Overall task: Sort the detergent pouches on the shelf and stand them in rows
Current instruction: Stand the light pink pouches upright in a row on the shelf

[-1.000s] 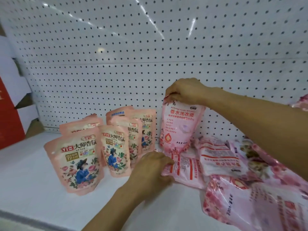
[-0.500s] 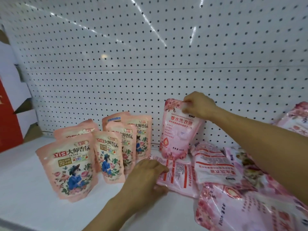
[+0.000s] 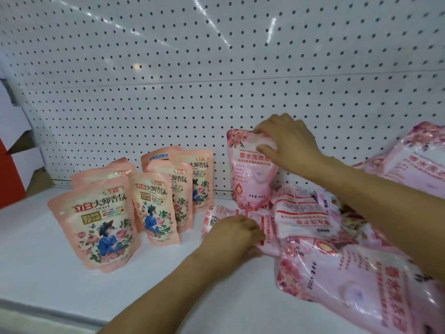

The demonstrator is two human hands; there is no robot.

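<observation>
1. A white shelf [image 3: 48,266] backed by perforated board [image 3: 216,68] carries two sorts of detergent pouches: salmon ones standing in rows at left [image 3: 96,225], pink ones heaped flat at right [image 3: 349,280].
2. One pink pouch [image 3: 250,174] now stands upright against the board, just right of the salmon rows; over the past second it has come down from a raised hold until its base meets the shelf, which opens a pink row.
3. The right hand [image 3: 289,143] still grips that pouch's top corner, fingers curled over it.
4. The left hand [image 3: 236,235], knuckles bent, rests on a flat pink pouch [image 3: 255,220] lying just before the standing one, likely the next to stand.
</observation>
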